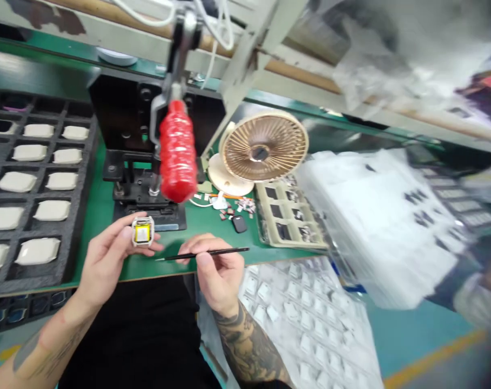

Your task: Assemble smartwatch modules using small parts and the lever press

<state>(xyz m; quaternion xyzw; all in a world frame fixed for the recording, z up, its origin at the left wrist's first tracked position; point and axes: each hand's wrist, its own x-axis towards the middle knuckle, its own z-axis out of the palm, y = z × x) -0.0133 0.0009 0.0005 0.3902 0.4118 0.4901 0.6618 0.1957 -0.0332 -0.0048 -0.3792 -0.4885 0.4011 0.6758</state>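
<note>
My left hand [107, 254] is closed round a small watch case [142, 231], pale-rimmed and square with rounded corners. Its open face is turned up and shows a yellow-edged, silvery part inside. Between thumb and fingers, my right hand [216, 270] pinches thin black tweezers [213, 252], their light tip pointing left, just above the bench's front edge. A gap separates the tip from the watch case. Behind both hands stands a black press fixture [150, 213] with a red-gripped lever [177, 154].
At left lies a black foam tray [83, 178] of pale cases. A small fan [265, 147], loose tiny parts, a black square piece [239, 223] and a compartment box [294, 213] sit rightward. White plastic trays [375, 216] stack at right. Part of another person shows at the right edge.
</note>
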